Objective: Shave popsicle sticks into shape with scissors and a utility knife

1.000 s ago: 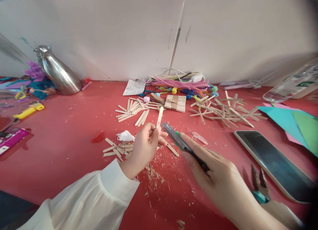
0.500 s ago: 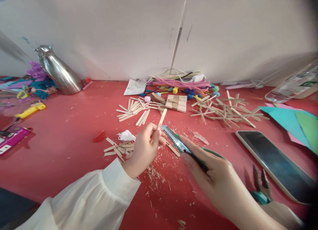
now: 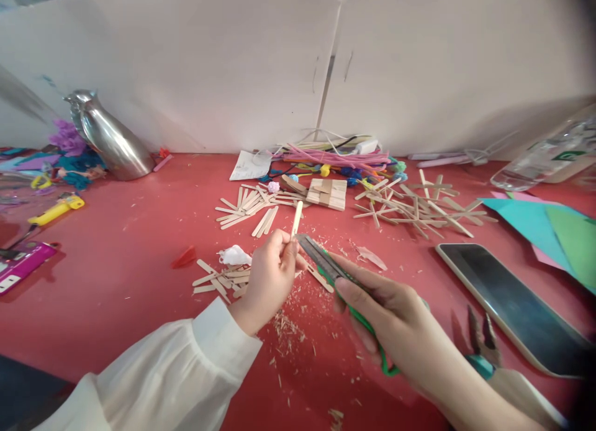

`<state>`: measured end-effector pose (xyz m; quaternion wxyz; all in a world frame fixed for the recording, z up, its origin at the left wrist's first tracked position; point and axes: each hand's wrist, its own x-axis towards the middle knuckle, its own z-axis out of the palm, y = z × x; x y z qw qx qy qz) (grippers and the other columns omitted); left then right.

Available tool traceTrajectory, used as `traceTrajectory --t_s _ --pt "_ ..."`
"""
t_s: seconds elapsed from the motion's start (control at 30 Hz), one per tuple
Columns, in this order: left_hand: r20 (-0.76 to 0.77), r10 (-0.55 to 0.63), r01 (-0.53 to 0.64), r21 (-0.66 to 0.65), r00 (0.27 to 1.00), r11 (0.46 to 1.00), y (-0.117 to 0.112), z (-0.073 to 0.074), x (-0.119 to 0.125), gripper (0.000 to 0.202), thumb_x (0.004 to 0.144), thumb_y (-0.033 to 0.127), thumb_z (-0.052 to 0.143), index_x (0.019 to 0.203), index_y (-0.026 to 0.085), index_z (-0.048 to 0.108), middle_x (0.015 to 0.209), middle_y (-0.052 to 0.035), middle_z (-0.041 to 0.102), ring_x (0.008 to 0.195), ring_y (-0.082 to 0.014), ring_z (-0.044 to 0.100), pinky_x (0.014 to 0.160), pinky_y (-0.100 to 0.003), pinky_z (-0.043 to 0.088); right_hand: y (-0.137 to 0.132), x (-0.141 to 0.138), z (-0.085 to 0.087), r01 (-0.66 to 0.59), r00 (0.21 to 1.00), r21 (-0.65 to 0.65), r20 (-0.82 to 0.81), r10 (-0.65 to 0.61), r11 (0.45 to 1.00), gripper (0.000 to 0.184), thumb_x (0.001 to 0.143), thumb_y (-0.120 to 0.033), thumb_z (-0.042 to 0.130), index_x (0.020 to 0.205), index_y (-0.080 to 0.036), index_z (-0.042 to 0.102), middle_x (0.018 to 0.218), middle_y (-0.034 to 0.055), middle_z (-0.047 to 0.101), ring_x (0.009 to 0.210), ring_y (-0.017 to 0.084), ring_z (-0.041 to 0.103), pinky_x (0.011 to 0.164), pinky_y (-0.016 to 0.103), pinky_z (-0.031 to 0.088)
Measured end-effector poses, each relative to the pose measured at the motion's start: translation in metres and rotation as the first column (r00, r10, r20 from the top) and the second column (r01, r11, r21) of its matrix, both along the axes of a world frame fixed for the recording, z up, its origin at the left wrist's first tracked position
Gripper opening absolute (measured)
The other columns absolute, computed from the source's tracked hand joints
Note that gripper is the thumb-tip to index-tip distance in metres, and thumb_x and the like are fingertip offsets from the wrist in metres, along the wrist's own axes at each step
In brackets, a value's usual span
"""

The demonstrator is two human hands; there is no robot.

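Between thumb and fingers, my left hand (image 3: 272,266) pinches a wooden craft stick (image 3: 297,217), which points up and away from me. My right hand (image 3: 386,307) is wrapped round a green utility knife (image 3: 361,316) with its blade (image 3: 316,251) out. The blade's tip is at the craft stick, right by my left fingertips; whether it touches is hard to tell. Wood shavings (image 3: 288,331) lie scattered on the red table beneath both hands. Loose craft sticks (image 3: 214,281) and a white crumpled piece (image 3: 235,255) lie just left of my left hand.
Behind my hands are more craft sticks (image 3: 249,204), a bundled stack (image 3: 327,194), joined sticks (image 3: 423,204) and pink pipe cleaners (image 3: 335,158). A phone (image 3: 503,300), pliers (image 3: 482,350), paper (image 3: 549,226) and a bottle (image 3: 544,158) are right; a metal jug (image 3: 112,139) and yellow glue gun (image 3: 58,210) left.
My right hand has rolled the knife, so the blade's face is turned differently and more of the green handle shows. The craft stick stands slightly more upright. The view has shifted a little.
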<state>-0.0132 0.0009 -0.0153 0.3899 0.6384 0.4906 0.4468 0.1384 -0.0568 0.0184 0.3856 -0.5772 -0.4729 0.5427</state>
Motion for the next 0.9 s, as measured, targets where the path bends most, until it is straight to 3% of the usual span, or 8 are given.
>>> traceTrajectory --t_s 0.1,0.23,0.37,0.53,0.63,0.73,0.9 --pt "0.034 -0.012 0.013 -0.014 0.999 1.0 0.001 0.0 0.0 0.023 0.09 0.038 0.041 0.077 0.019 0.044 0.063 -0.002 0.061 0.059 -0.014 0.062 0.059 -0.027 0.05 0.003 0.004 -0.001 -0.055 0.997 -0.043 -0.059 0.052 0.998 0.058 0.078 -0.049 0.052 0.128 -0.02 0.051 0.062 -0.003 0.055 0.029 0.003 0.034 0.025 0.018 0.028" --pt "0.088 -0.027 0.031 -0.038 0.996 0.999 0.001 0.0 0.0 0.024 0.09 0.04 0.04 0.079 0.019 0.044 0.064 -0.0022 0.062 0.059 -0.0135 0.062 0.06 -0.028 0.051 -0.001 0.002 0.0 0.005 0.984 0.152 0.173 -0.032 0.988 0.052 0.08 -0.045 0.05 0.126 -0.021 0.054 0.06 -0.004 0.052 0.033 0.003 0.031 0.029 0.018 0.027" --pt "0.084 -0.026 0.028 -0.023 0.996 0.999 0.002 0.0 -0.001 0.025 0.089 0.041 0.042 0.08 0.018 0.047 0.068 -0.0035 0.064 0.059 -0.0132 0.063 0.061 -0.028 0.051 -0.004 0.002 -0.003 -0.041 0.922 0.381 0.372 -0.112 0.923 0.045 0.082 -0.04 0.049 0.121 -0.019 0.059 0.054 -0.0037 0.05 0.039 0.007 0.036 0.031 0.019 0.028" --pt "0.044 -0.021 0.021 -0.016 0.999 1.0 0.002 0.001 -0.002 0.026 0.09 0.041 0.041 0.081 0.018 0.049 0.067 -0.0036 0.064 0.061 -0.014 0.063 0.061 -0.028 0.05 -0.001 0.009 -0.013 -0.172 0.82 0.503 0.55 -0.16 0.847 0.042 0.085 -0.036 0.045 0.121 -0.018 0.059 0.063 0.0008 0.062 0.045 0.011 0.05 0.034 0.02 0.037" --pt "-0.022 -0.003 0.002 -0.006 1.0 1.0 0.001 0.002 -0.002 0.025 0.09 0.039 0.041 0.078 0.018 0.048 0.064 -0.0028 0.063 0.06 -0.0142 0.062 0.061 -0.029 0.05 0.0 0.01 -0.016 -0.212 0.795 0.56 0.576 -0.193 0.801 0.041 0.086 -0.033 0.044 0.12 -0.017 0.059 0.059 0.0004 0.06 0.041 0.01 0.047 0.034 0.02 0.036" --pt "-0.097 0.021 -0.02 0.016 0.995 1.0 0.0 0.003 -0.002 0.025 0.09 0.036 0.04 0.073 0.018 0.046 0.062 -0.0021 0.062 0.059 -0.0142 0.061 0.061 -0.029 0.049 -0.002 0.006 -0.015 -0.194 0.83 0.496 0.543 -0.127 0.846 0.042 0.085 -0.033 0.044 0.123 -0.019 0.057 0.047 -0.0046 0.047 0.035 0.009 0.039 0.03 0.02 0.031" --pt "-0.078 0.038 -0.036 0.033 0.996 0.999 -0.002 0.003 0.0 0.022 0.09 0.033 0.041 0.074 0.019 0.046 0.06 -0.0007 0.061 0.058 -0.0137 0.061 0.059 -0.027 0.048 -0.009 -0.006 -0.004 -0.027 0.945 0.272 0.321 -0.064 0.962 0.048 0.084 -0.041 0.043 0.124 -0.018 0.055 0.043 -0.0084 0.036 0.031 0.008 0.033 0.029 0.021 0.029"
